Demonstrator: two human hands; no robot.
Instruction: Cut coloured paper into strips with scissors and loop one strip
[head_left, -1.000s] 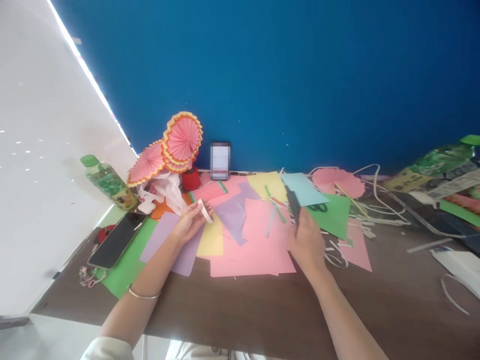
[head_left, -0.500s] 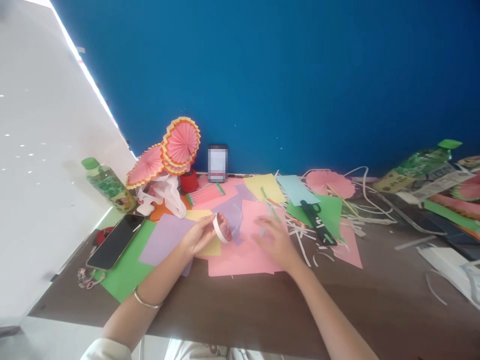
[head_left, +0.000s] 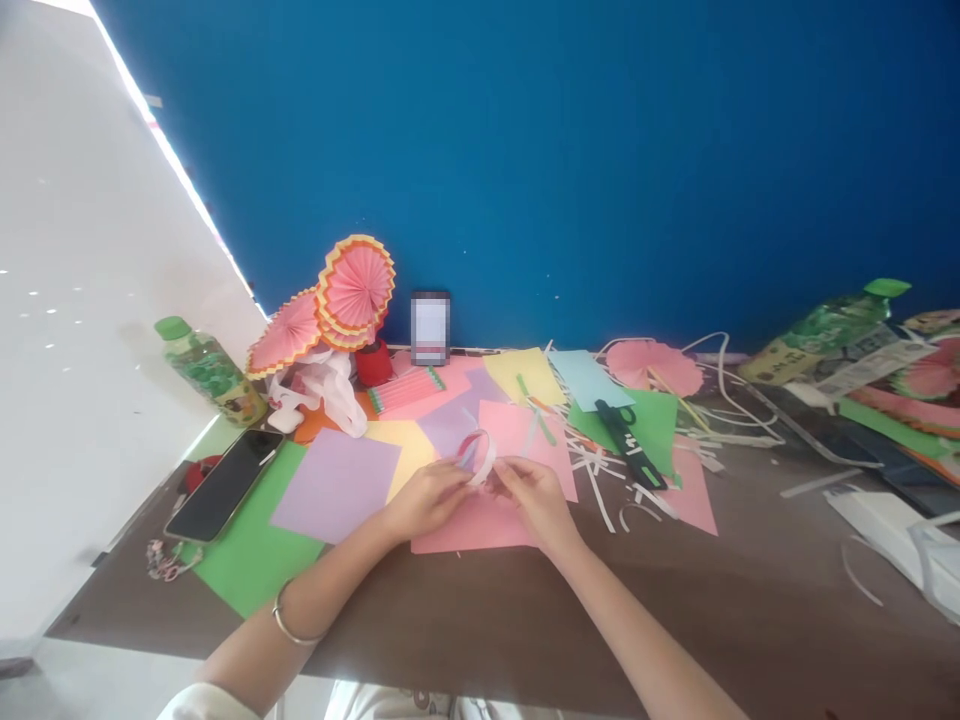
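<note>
In the head view, the left hand (head_left: 427, 497) and right hand (head_left: 531, 492) both pinch the small tape roll (head_left: 478, 456) just above the pink paper sheet (head_left: 491, 520), where a steady left grip would probably let the right fingers find the loose end.

Bare forearms, a thin metal bangle (head_left: 289, 628) on the left wrist, a whitish sleeve (head_left: 199, 703).

Left hand (head_left: 427, 497) and right hand (head_left: 531, 495) close together, fingertips pinched (both forearms angled inward).
</note>
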